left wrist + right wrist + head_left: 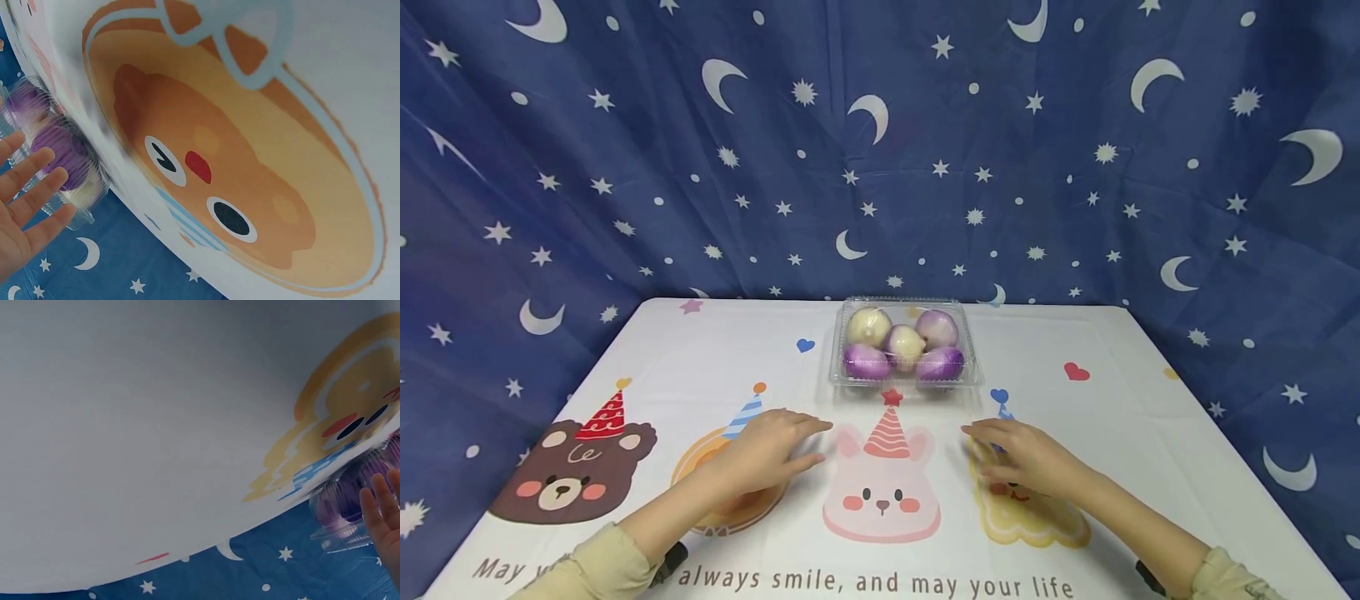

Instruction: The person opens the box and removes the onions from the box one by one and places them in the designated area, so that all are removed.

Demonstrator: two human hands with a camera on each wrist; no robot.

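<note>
A clear plastic clamshell box (905, 385) stands near the back edge of the table with its lid down. Inside it lie several purple and whitish onions (940, 364). In front of the box and to its left, my left hand (772, 452) hovers over the printed cloth, fingers stretched forward and holding nothing. On the other side my right hand (1026, 457) is held out much the same way, with nothing in it. Both wrist views show spread fingers overlapping the box, though the head view has a gap between each hand and it.
A white tablecloth (1045, 333) covers the table, printed with a bear (568, 471), a pink rabbit (882, 492), other cartoon shapes and a line of lettering. Behind the table hangs a dark blue curtain (917, 233) with moons and stars.
</note>
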